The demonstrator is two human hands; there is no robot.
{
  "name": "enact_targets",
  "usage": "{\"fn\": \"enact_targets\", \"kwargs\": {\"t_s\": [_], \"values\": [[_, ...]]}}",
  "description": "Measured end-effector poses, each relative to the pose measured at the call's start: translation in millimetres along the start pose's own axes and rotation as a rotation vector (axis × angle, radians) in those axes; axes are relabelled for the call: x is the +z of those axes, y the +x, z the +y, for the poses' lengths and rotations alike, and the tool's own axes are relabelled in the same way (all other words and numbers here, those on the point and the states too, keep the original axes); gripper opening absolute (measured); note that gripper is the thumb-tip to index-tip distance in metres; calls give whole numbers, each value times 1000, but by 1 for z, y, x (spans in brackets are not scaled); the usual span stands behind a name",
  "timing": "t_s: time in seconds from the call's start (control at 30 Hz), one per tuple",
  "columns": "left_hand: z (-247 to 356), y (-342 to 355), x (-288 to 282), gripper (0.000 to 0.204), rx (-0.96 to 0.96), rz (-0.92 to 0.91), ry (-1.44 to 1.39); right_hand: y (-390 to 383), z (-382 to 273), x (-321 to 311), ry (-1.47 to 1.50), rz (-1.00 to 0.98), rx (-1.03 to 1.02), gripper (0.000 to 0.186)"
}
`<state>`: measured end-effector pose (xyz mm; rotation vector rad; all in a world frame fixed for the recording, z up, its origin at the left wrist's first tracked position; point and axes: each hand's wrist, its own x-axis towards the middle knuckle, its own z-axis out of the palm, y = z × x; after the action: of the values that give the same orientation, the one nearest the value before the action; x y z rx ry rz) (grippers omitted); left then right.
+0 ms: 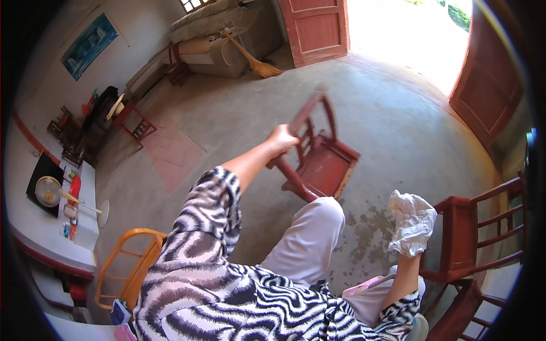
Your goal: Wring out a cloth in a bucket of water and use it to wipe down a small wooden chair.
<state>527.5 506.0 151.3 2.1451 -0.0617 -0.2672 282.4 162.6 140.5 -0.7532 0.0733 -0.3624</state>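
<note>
My left hand [282,140] is closed around the frame of a small red-brown wooden chair [321,167]. The chair is tilted in front of my knee, and its upper end is slightly blurred. On my right, a crumpled white cloth [410,223] covers my right hand, hiding the fingers; the cloth appears bunched around it. Close to the cloth, another red-brown wooden chair [458,233] stands at the right. Dark wet spots [367,233] mark the concrete floor between my legs and that chair.
A further wooden chair [458,310] is at the lower right. An orange-framed chair [128,267] stands at my left, by a white counter [79,244] holding a fan [48,190]. Farther off are a broom [263,68], a sofa [224,54], a small red chair [136,124] and an open double door [315,28].
</note>
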Motion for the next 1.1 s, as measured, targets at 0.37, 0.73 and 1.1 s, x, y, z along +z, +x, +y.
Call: {"fn": "enact_targets", "kwargs": {"t_s": [0.37, 0.73, 1.1], "values": [[129, -72, 162, 25, 536, -318, 600, 4, -30, -19, -244, 423, -211, 24], [139, -145, 187, 34, 622, -524, 598, 19, -40, -90, 3151, -480, 728, 36], [149, -154, 185, 26, 554, -516, 588, 11, 11, 4, 3477, -189, 1902, 17]]}}
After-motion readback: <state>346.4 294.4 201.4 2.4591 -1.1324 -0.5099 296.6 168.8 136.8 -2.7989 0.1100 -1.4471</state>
